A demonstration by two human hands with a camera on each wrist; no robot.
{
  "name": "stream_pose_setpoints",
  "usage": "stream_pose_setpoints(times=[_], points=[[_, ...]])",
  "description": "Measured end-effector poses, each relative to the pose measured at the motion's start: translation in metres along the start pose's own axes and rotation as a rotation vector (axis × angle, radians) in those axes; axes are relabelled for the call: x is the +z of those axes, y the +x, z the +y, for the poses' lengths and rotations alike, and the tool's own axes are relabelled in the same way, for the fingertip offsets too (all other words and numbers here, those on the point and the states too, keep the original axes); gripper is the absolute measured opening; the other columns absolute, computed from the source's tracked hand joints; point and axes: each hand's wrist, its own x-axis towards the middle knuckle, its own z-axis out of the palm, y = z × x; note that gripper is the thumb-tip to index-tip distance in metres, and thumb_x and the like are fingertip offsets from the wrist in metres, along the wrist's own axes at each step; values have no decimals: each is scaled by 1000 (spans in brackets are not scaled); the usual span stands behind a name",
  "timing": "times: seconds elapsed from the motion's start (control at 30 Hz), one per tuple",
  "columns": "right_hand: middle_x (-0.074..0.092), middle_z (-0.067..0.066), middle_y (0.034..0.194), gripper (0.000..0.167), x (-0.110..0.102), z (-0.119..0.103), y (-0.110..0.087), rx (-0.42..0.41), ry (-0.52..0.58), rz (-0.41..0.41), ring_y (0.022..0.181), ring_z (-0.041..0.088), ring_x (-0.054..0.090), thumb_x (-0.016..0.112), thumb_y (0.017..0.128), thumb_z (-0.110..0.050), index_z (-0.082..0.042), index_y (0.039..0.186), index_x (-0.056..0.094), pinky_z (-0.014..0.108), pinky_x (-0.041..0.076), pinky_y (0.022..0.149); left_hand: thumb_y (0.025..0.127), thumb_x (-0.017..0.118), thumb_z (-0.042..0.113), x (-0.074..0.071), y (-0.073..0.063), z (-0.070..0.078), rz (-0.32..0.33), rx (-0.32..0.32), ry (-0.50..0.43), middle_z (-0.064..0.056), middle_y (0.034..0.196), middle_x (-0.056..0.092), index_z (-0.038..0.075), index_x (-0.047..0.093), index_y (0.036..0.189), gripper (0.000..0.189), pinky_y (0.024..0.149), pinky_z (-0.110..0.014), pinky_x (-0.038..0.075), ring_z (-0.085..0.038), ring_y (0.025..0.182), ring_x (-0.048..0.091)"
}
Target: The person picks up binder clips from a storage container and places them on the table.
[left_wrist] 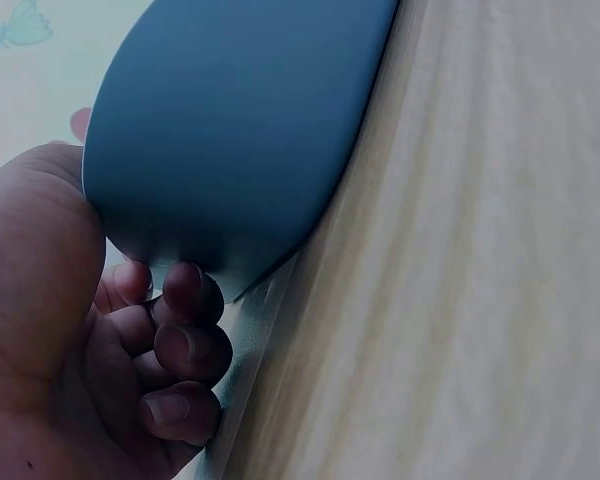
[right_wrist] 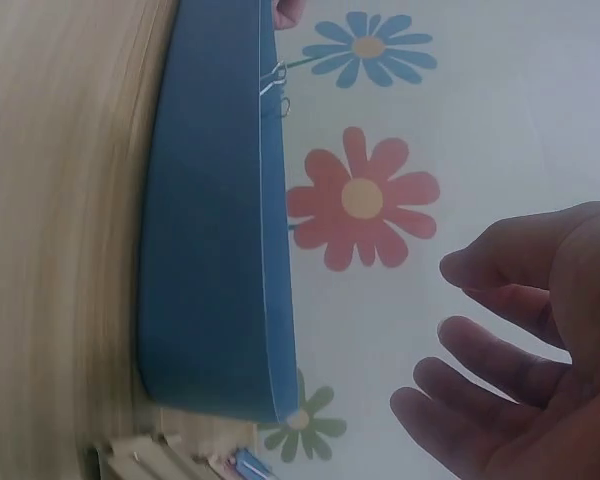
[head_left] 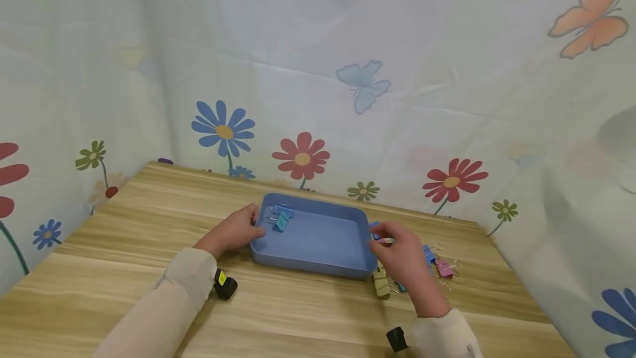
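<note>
My left hand (head_left: 238, 229) grips the left end of a blue tray (head_left: 313, 261), with the thumb at the rim and curled fingers against the outside of the wall in the left wrist view. A teal binder clip (head_left: 281, 221) and a blue binder clip (head_left: 290, 212) lie inside the tray near that hand. Beside the tray's right end hovers my right hand (head_left: 403, 253), fingers loosely bent and nothing showing between them in the right wrist view. A group of binder clips lies under and around it, including a yellow one (head_left: 381, 282), partly hidden by the hand.
Right of the right hand, a pink binder clip (head_left: 445, 268) and a blue binder clip (head_left: 428, 254) lie on the wooden table (head_left: 298, 314). A curtain with printed flowers and butterflies (head_left: 308, 32) hangs behind the table and at both sides.
</note>
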Motion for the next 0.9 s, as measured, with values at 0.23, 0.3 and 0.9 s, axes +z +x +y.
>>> stream_pose_setpoints(times=[0.23, 0.3, 0.9], points=[[59, 11, 126, 29, 18, -8, 10, -21, 71, -67, 117, 31, 57, 69, 87, -16, -14, 116, 65, 46, 50, 94, 83, 62, 20, -1, -2, 2, -1, 4, 2, -3, 72, 36, 9, 39, 90, 27, 60, -30, 34, -19, 67, 45], [56, 10, 131, 31, 22, -12, 12, -18, 94, -97, 121, 32, 56, 69, 88, -16, -17, 118, 64, 46, 49, 96, 83, 62, 20, -1, -2, 3, 0, 2, 3, -3, 72, 36, 9, 39, 90, 26, 60, -30, 35, -19, 67, 45], [59, 3, 132, 36, 66, -40, 37, -38, 264, -229, 124, 26, 55, 68, 88, -16, -22, 123, 61, 45, 48, 98, 83, 62, 21, -2, -4, 3, 0, -11, 0, -2, 71, 36, 10, 39, 89, 26, 59, -30, 34, -18, 66, 44]])
